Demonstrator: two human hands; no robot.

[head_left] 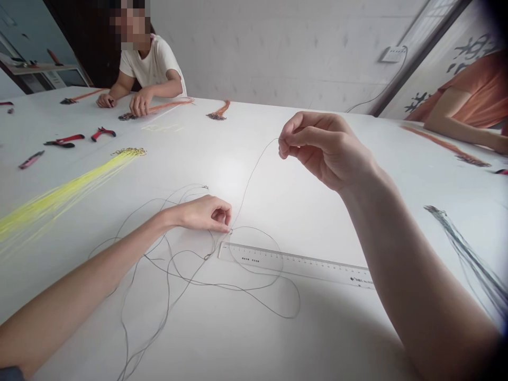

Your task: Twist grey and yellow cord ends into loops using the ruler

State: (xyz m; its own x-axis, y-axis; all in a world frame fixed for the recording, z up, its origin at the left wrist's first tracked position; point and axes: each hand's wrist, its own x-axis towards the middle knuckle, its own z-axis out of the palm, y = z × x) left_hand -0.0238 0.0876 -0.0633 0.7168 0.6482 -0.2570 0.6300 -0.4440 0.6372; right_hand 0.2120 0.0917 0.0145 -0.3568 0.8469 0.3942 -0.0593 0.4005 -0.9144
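My right hand (313, 145) is raised above the white table, thumb and fingers pinched on the end of a thin dark cord (251, 177). From there the cord runs down to my left hand (208, 213), which rests low over the table with its fingertips closed on the cord. A small knot or metal piece sits just under the left fingertips, too small to make out. More loose grey cord (169, 296) lies in wide loops under and around my left forearm. Partly beneath a loop is a clear ruler (293, 264), its right end hidden behind my right forearm.
Yellow cords (75, 190) lie at the left, with pliers (65, 141) beyond them. Dark green cords (468, 246) are at the right. An orange cord bundle (219, 111) lies at the far edge. A co-worker (153, 69) sits opposite; another person's arm (452, 111) rests at the right.
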